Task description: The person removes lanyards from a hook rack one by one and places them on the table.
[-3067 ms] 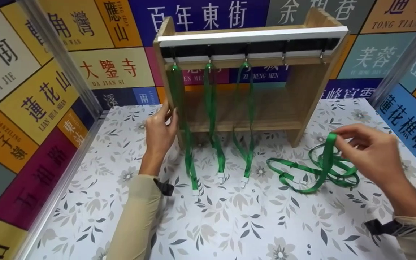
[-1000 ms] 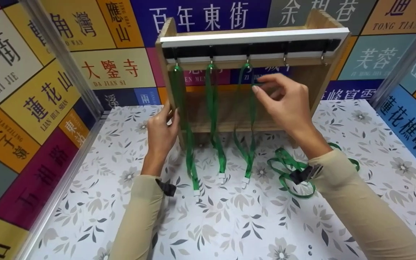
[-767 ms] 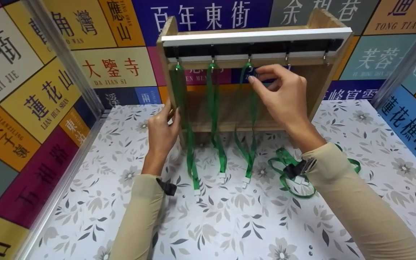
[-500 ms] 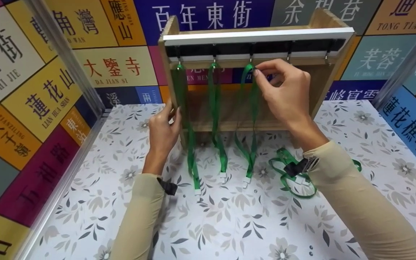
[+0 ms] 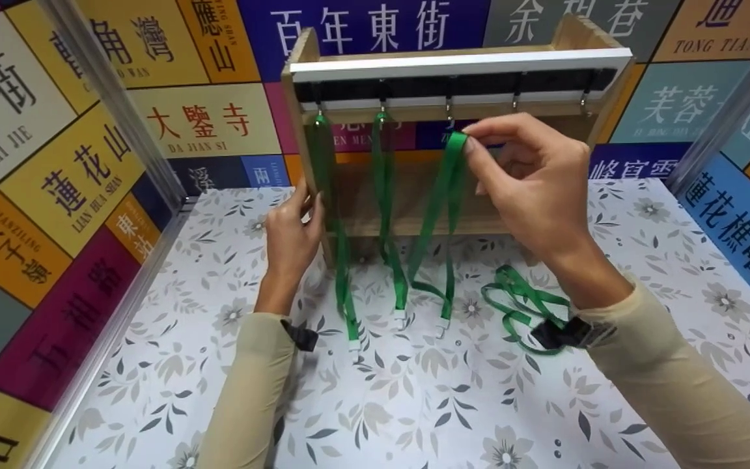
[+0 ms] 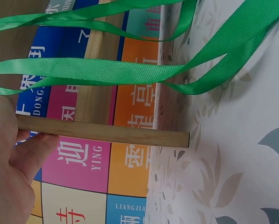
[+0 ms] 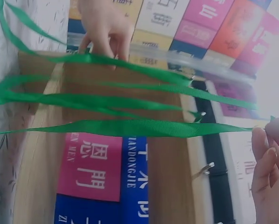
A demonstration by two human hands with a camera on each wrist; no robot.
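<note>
A wooden rack (image 5: 547, 163) with a row of hooks under its white top rail stands at the back of the floral table. Two green lanyards (image 5: 385, 195) hang from the two left hooks. My right hand (image 5: 469, 140) pinches the top loop of a third green lanyard (image 5: 453, 163), just below its hook (image 5: 448, 117) and off it; its clip end rests on the table. In the right wrist view the fingertips (image 7: 263, 140) pinch that strap (image 7: 130, 127). My left hand (image 5: 303, 202) grips the rack's left post (image 6: 102, 133).
A loose heap of green lanyards (image 5: 518, 303) lies on the table under my right forearm. The two right hooks (image 5: 515, 104) are bare. Aluminium frame posts (image 5: 114, 111) and colourful sign-covered walls close in the left, back and right sides.
My right hand left the heap on the table, rose to the third hook, pinched the lanyard's loop and drew it down off the hook. The left hand stayed on the post.
</note>
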